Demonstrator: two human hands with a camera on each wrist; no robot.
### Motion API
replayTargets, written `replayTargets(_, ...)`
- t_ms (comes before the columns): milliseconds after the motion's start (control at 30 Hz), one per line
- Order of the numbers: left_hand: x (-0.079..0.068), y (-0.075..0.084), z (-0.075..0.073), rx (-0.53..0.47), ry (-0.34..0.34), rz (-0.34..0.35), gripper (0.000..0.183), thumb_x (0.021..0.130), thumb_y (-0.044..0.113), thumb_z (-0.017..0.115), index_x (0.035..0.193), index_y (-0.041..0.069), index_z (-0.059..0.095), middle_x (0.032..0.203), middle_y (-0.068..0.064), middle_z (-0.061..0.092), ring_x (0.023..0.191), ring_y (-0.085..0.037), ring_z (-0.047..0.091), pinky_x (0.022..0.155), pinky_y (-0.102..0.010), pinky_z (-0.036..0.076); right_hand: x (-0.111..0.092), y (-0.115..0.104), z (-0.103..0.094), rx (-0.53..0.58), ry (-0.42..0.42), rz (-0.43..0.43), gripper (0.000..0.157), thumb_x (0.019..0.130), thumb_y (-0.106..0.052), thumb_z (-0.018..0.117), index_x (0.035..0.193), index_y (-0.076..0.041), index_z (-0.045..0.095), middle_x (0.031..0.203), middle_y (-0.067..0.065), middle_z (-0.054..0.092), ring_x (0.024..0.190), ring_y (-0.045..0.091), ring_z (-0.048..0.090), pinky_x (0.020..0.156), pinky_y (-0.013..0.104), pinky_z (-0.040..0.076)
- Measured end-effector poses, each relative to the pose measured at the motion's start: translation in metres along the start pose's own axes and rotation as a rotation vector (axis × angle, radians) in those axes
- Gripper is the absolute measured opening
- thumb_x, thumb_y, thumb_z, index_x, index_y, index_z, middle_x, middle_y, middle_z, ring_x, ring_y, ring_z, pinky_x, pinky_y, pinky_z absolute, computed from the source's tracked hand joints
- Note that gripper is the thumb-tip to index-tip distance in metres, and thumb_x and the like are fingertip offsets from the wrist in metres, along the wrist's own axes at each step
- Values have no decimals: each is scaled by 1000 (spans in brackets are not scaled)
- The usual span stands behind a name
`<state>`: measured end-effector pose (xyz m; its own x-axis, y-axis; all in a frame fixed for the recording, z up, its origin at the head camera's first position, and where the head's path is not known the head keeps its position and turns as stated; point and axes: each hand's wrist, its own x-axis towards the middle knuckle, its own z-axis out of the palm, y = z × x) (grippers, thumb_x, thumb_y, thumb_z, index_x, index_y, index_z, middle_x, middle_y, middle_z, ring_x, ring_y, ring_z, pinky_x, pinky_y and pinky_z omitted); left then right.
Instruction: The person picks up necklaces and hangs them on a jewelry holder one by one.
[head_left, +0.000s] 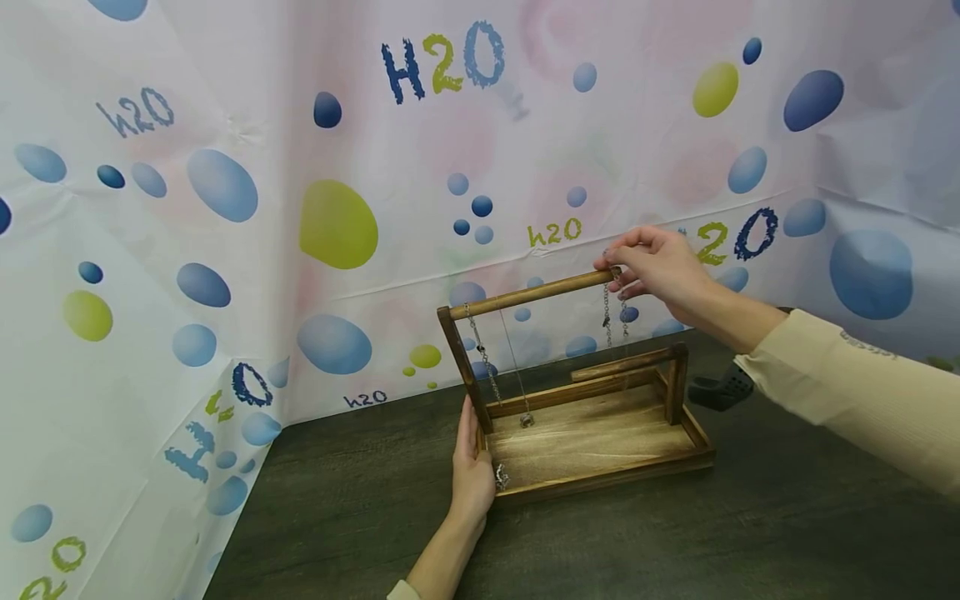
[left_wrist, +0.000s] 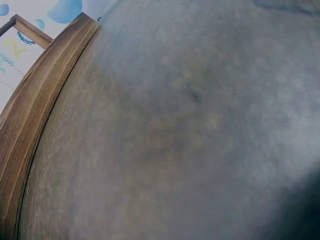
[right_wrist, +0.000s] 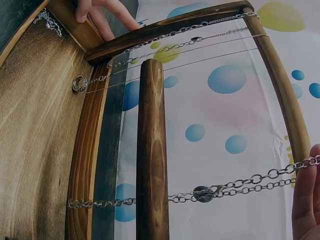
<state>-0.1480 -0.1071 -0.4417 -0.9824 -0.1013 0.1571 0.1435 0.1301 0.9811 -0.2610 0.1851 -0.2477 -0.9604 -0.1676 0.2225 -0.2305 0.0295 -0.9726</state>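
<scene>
A wooden jewelry stand (head_left: 600,446) has a tray base, a tall upper bar (head_left: 536,293) and a shorter lower bar (head_left: 626,364). My left hand (head_left: 472,483) grips the tray's left end, thumb inside and fingers along the outside. At the upper bar's free right end, my right hand (head_left: 663,267) pinches a silver chain (right_wrist: 255,180) with a dark oval piece, looped over the bar. Toward the bar's left end hang another silver chain (head_left: 483,358) and a thin necklace (head_left: 513,350) with a ring-like pendant (head_left: 527,421).
Small silver jewelry (head_left: 501,477) lies in the tray's near left corner. A black perforated object (head_left: 720,389) stands behind the right forearm. The dark tabletop (head_left: 345,508) meets a white curtain (head_left: 420,150) printed with colored drops.
</scene>
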Motion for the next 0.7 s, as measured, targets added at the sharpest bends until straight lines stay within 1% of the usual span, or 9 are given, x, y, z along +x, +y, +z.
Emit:
replayTargets(133, 0, 1, 1, 1, 3, -3, 88, 90, -20, 21, 163, 26, 10, 168, -8, 8, 153, -30, 7, 115, -58, 15, 0, 0, 3, -18, -11, -7, 23, 103, -20, 58, 112, 1, 58, 98, -1, 75, 70, 16, 69, 65, 31, 57)
replayTargets(267, 0, 1, 1, 4, 4, 1, 87, 90, -20, 22, 164, 24, 10, 168, -8, 8, 153, -30, 7, 116, -58, 14, 0, -1, 6, -34, -20, -8, 25, 103, -21, 57, 115, 2, 57, 99, -1, 74, 71, 16, 69, 64, 31, 57)
replayTargets(367, 0, 0, 1, 4, 4, 4, 86, 90, -20, 22, 164, 21, 9, 168, -9, 8, 153, -31, 7, 117, -59, 12, 0, -1, 7, -34, -19, -2, 25, 103, -21, 57, 115, 1, 57, 100, 0, 74, 71, 16, 69, 64, 31, 57)
replayTargets(433, 0, 0, 1, 3, 4, 5, 85, 90, -21, 21, 164, 19, 9, 168, -9, 8, 153, -31, 7, 117, -59, 12, -1, -2, 7, -31, -17, -1, 24, 103, -21, 57, 114, 1, 57, 100, 0, 74, 71, 16, 70, 64, 31, 57)
replayTargets(700, 0, -1, 1, 0, 4, 4, 86, 89, -21, 21, 164, 19, 9, 168, -9, 7, 153, -31, 7, 115, -57, 16, -1, -5, 15, -13, -23, 4, 25, 103, -22, 57, 114, 1, 58, 100, 0, 74, 69, 15, 69, 65, 31, 58)
